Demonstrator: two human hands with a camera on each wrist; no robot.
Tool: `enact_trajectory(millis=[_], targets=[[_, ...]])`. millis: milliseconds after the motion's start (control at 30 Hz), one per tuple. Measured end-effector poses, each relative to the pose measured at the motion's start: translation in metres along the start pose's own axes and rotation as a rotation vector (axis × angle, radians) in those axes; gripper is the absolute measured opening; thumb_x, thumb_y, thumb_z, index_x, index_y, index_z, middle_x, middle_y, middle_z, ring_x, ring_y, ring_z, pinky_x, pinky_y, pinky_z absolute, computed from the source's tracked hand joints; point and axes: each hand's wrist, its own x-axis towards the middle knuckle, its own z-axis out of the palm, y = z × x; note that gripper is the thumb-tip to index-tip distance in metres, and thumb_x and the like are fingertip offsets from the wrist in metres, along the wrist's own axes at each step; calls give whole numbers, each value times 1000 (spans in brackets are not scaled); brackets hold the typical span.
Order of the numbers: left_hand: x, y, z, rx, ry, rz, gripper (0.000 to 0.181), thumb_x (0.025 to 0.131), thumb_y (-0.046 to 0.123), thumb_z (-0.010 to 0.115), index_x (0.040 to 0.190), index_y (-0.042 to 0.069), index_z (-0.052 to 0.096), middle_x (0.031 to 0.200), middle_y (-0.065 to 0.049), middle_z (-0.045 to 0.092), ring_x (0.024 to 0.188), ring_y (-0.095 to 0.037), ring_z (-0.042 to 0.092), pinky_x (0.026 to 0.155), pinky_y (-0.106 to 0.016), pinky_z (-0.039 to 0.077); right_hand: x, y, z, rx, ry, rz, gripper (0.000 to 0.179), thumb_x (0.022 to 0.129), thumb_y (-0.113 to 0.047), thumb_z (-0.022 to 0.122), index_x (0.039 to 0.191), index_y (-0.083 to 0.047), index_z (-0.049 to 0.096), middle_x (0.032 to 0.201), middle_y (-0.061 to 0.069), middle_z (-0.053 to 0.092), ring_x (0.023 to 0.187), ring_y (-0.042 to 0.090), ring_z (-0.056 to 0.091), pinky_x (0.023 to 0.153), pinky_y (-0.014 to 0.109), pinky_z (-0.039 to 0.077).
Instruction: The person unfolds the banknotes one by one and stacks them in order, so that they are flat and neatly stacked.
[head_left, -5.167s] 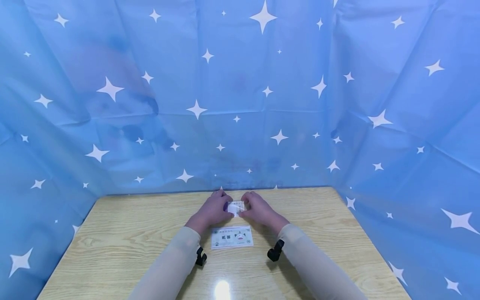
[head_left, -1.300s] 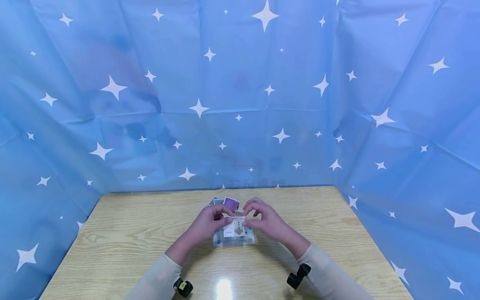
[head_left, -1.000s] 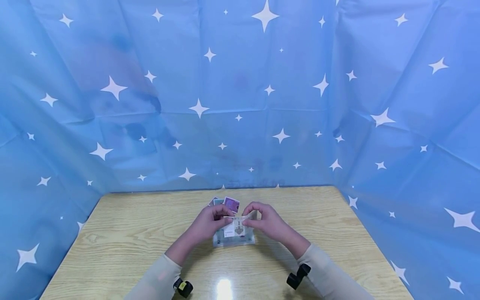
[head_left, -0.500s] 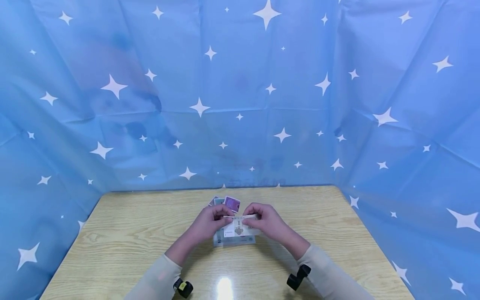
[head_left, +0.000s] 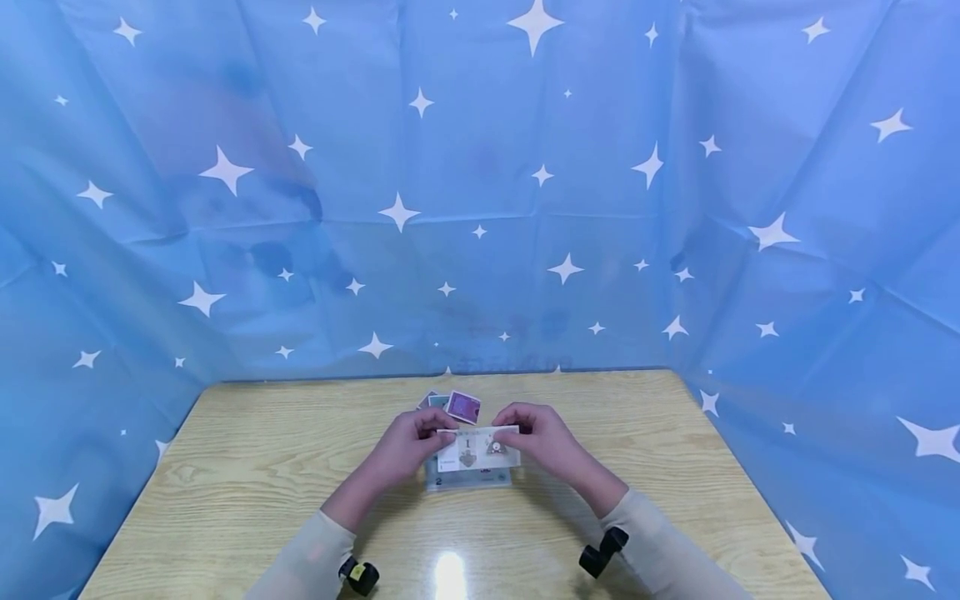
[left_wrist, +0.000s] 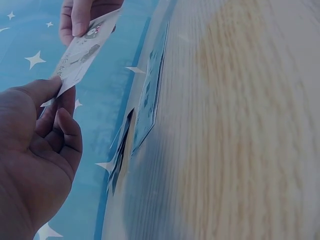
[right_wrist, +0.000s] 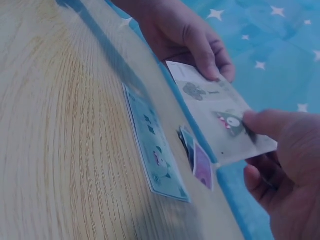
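A cream-coloured paper banknote (head_left: 468, 451) printed with a 1 is held flat and full-length above the table. My left hand (head_left: 405, 446) pinches its left end between thumb and fingers. Its right end is pinched by my right hand (head_left: 542, 437), the thumb lying on the printed face. In the right wrist view, the banknote (right_wrist: 205, 102) shows a cartoon figure near my right thumb. Beneath it on the table lies a pale green banknote (head_left: 472, 480) marked 2, partly covered in the head view.
Just behind the hands lie small folded-looking papers: a purple one (head_left: 463, 407) with a white border, and teal and darker ones beside it. The wooden table (head_left: 262, 483) ends at a blue star-printed curtain (head_left: 480, 208). A black wrist camera (head_left: 360, 575) sits on each wrist.
The hands came forward from the table's back with a small folded banknote. My right hand opened its folded part out to the right. It now spans both hands; the purple papers are uncovered.
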Motion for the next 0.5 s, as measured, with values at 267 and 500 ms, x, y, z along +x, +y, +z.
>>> enact_trajectory(millis=[267, 500], targets=[[-3, 2, -2, -10, 6, 1, 9, 106, 10, 75, 114, 14, 78, 97, -1, 72, 84, -19, 59, 71, -27, 51, -2, 3, -2, 22, 13, -7, 9, 102, -14, 82, 111, -11, 81, 90, 5, 68, 70, 15, 46, 62, 25, 40], [-3, -1, -3, 4, 9, 24, 10, 105, 10, 76, 114, 14, 79, 95, 0, 72, 80, -17, 57, 69, -26, 49, -2, 6, 0, 29, 10, -21, 9, 102, -13, 82, 111, -12, 81, 86, 5, 66, 69, 15, 45, 61, 26, 39]])
